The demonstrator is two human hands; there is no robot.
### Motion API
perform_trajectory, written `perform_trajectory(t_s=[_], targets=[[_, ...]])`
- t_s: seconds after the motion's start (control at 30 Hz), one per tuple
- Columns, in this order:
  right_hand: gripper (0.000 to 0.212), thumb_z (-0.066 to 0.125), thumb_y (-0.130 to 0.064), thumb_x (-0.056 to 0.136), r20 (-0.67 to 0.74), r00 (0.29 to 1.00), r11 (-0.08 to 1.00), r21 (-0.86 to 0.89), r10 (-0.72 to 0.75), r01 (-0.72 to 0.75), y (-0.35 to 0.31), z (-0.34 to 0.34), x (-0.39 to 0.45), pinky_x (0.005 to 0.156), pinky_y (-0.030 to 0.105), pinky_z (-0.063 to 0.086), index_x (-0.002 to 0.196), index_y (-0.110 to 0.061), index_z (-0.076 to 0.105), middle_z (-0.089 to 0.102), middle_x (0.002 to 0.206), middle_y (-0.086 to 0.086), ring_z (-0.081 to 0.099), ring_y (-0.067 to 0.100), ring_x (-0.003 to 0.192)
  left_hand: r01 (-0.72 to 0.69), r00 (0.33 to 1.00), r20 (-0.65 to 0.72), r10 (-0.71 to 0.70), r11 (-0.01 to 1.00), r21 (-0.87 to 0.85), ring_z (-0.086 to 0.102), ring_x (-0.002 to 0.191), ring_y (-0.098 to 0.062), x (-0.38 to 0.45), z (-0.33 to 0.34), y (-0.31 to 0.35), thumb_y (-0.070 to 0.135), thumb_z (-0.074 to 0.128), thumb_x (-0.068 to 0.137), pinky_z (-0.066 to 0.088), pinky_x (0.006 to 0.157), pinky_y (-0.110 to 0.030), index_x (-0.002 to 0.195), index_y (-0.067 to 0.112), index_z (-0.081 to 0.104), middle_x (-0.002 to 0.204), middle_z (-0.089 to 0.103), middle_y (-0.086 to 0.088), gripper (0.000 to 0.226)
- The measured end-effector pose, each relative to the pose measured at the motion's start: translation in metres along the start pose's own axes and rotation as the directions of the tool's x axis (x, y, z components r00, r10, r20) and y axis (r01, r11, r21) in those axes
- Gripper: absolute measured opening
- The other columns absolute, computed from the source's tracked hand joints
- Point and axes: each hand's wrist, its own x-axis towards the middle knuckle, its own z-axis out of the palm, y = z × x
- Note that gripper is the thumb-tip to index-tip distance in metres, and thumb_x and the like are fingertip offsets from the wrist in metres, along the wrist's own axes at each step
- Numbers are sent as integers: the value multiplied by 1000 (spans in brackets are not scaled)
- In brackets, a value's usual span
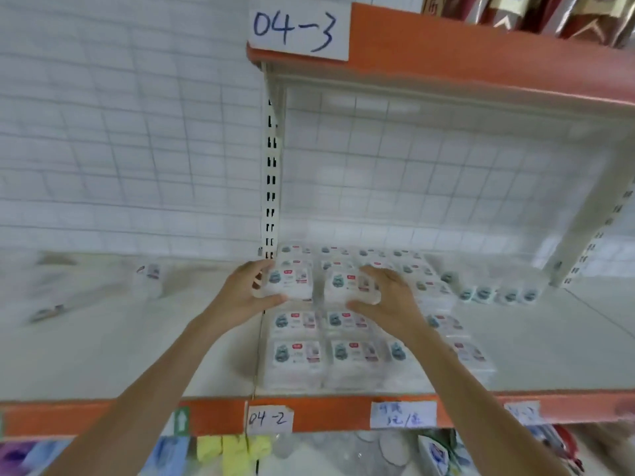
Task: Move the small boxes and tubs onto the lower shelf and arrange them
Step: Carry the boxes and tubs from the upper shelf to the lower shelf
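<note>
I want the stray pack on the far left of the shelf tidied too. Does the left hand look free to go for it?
Probably not yet: the left hand grips a white pack. Once it lets go, the shelf toward the stray pack looks unobstructed.

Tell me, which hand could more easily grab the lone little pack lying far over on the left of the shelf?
Probably the left hand. It is nearer that lone pack; the right hand grips a box further away.
</note>
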Motion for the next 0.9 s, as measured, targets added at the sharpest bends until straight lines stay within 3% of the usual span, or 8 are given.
perform_trajectory(t_s=[0.23, 0.37, 0.63, 0.9], targets=[[73, 53, -61, 81, 160, 986, 974, -213, -44, 78, 21, 14, 23, 115, 42, -1, 142, -29, 28, 28, 150, -7, 12, 13, 142, 83, 996, -28, -80, 991, 109, 42, 105, -6, 2, 19, 5, 31, 76, 74, 32, 78, 2, 134, 14, 43, 120, 37, 7, 70], [72, 49, -61, 83, 189, 978, 965, -227, -90, 132, 26, 16, 26, 114, 47, 3, 143, -28, 25, 26, 151, -6, 12, 14, 142, 131, 989, -74, -125, 987, 92, 44, 108, -11, 2, 31, 9, 26, 77, 74, 38, 94, -19, 135, 13, 42, 123, 34, 1, 72], [53, 44, -53, 90, 176, 965, 943, -236, -196, 234, 34, 15, 25, 115, 42, 8, 139, -34, 34, 25, 152, -8, 16, 13, 141, 176, 976, -146, -159, 978, 114, 48, 101, -10, -2, 41, 16, 26, 77, 73, 35, 87, -17, 125, 13, 51, 115, 41, 3, 60], [49, 36, -51, 94, 148, 959, 911, -306, -242, 277, 34, 20, 19, 114, 45, 9, 140, -33, 32, 24, 152, -5, 16, 18, 142, 219, 974, -91, -207, 962, 160, 46, 113, -19, 0, 43, 22, 25, 74, 77, 37, 97, -24, 131, 7, 44, 126, 39, -6, 64]])
